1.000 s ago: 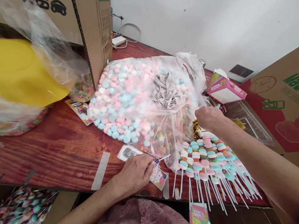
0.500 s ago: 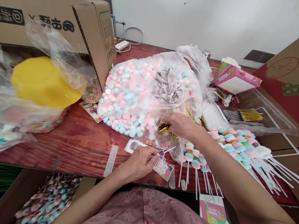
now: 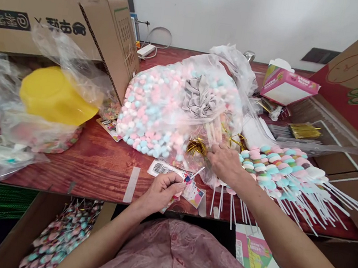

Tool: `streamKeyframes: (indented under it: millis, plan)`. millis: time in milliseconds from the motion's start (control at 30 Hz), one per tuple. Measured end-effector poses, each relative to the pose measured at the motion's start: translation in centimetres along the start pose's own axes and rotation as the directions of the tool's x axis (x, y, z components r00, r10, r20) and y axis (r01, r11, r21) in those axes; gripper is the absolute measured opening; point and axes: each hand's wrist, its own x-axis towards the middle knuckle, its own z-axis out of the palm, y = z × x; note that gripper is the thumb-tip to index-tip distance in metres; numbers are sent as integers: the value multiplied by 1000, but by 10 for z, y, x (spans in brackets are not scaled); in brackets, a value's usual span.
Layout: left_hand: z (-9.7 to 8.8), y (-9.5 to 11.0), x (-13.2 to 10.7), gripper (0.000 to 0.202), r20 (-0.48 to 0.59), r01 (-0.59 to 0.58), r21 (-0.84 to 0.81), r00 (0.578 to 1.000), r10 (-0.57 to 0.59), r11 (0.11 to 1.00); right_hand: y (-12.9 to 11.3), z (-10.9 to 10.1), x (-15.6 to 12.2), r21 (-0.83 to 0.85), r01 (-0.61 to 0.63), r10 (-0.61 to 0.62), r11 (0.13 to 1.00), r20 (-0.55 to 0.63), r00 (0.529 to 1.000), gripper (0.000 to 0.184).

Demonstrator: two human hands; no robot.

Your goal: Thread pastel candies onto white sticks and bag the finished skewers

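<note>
My left hand is closed in a pinch on a small printed clear wrapper with a white stick poking out, low over the table's front edge. My right hand is closed beside a bunch of gold twist ties; what its fingertips hold, if anything, is too small to tell. Behind both hands lies a big clear bag of pink, blue and white marshmallows. Marshmallow skewers with white sticks lie piled right of my right hand. Printed cards lie by my left hand.
A cardboard box and a yellow bowl-shaped piece in plastic stand at the left. At the right are a pink carton, a clear tray and a red-printed box. Below the table edge, a box holds many wrapped skewers.
My right hand has drawn back slightly to the right and down from the gold twist ties, uncovering them. My left hand has shifted a little left, still pinching the wrapper. The camera view has moved slightly.
</note>
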Motion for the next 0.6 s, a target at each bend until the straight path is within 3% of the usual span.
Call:
streamKeyframes:
  millis: [133, 200, 300, 367, 467, 533, 600]
  plan:
    - [1, -2, -4, 39, -79, 104, -177, 990, -119, 979, 19, -3, 6, 94, -9, 15, 996, -59, 998, 25]
    - [1, -3, -5, 41, -105, 105, -257, 985, -135, 961, 34, 0, 8, 282, 2, 44, 960, -157, 987, 26]
    - [2, -1, -4, 40, -111, 108, -323, 982, -151, 940, 51, 11, 11, 674, 52, 156, 737, -244, 957, 20]
    - [5, 0, -1, 40, -104, 118, -333, 982, -161, 936, 53, 15, 10, 852, 53, 215, 521, -191, 958, 16]
    - [9, 1, 5, 40, -114, 120, -310, 980, -163, 943, 39, 8, -1, 975, 22, 281, 221, -85, 956, 16]
    - [9, 0, 10, 38, -127, 118, -281, 979, -159, 952, 22, -2, -13, 993, 38, 300, 114, -71, 951, 14]
    - [8, -2, 15, 35, -145, 78, -252, 982, -117, 965, -1, -10, -26, 988, 109, 251, 110, -134, 959, 11]
